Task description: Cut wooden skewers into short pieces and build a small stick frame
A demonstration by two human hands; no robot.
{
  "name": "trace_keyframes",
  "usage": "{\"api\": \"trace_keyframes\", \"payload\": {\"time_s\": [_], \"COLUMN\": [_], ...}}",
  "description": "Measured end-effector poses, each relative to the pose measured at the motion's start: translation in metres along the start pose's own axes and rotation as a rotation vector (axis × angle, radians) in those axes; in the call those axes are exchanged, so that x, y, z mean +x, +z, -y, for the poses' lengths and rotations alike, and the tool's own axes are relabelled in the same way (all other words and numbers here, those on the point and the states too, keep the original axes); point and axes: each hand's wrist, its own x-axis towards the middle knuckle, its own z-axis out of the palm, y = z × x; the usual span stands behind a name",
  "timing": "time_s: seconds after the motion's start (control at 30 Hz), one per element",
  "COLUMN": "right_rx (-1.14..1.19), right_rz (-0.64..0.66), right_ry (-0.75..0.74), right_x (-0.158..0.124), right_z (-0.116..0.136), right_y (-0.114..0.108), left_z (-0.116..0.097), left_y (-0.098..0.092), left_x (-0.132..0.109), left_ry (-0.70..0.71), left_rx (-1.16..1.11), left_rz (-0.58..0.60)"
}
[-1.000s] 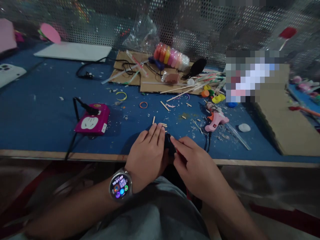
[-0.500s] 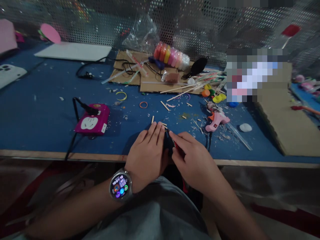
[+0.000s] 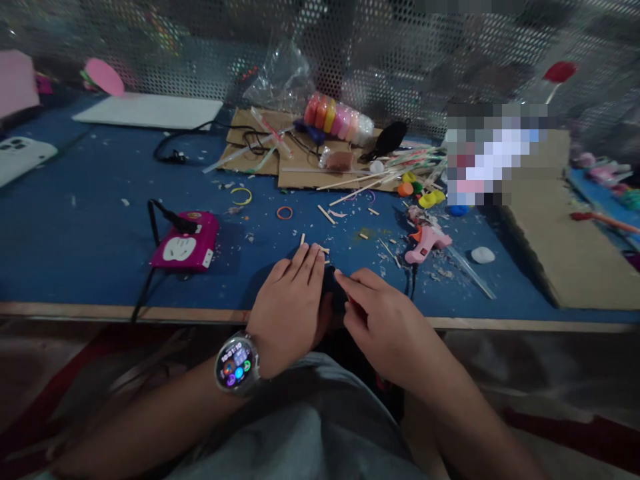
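My left hand (image 3: 290, 303) lies palm down near the table's front edge, fingers straight and side by side. Short pieces of wooden stick (image 3: 303, 239) poke out past its fingertips, and what lies under the palm is hidden. Just to the right, my right hand (image 3: 383, 320) is curled with the index finger stretched forward along a slim dark tool (image 3: 332, 271). The fingers cover most of that tool; a trace of red showed on it earlier, and its exact kind is unclear.
A magenta power socket box (image 3: 186, 241) with a plugged cable stands left. To the right lie a pink glue gun (image 3: 427, 243), a clear glue stick (image 3: 473, 272) and a white lump (image 3: 483, 255). Cardboard (image 3: 305, 179) holding clay pots (image 3: 340, 119) and skewers is behind.
The view has shifted slightly. My right index finger has stretched forward and the red part of the tool shows less. My left hand stays flat over the stick pieces.
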Motion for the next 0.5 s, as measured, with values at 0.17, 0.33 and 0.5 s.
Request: {"api": "trace_keyframes", "payload": {"time_s": [0.17, 0.33, 0.5], "right_rx": [-0.015, -0.241, -0.414], "right_rz": [-0.034, -0.169, -0.045], "right_ry": [-0.022, -0.142, -0.264], "right_x": [-0.004, 0.025, 0.078], "right_z": [-0.019, -0.046, -0.069], "right_y": [-0.022, -0.051, -0.068], "left_z": [0.005, 0.029, 0.073], "left_y": [-0.004, -0.023, -0.056], "left_x": [0.003, 0.013, 0.043], "left_ry": [0.014, 0.046, 0.113], "left_rx": [0.014, 0.065, 0.13], "left_rz": [-0.007, -0.069, 0.065]}}
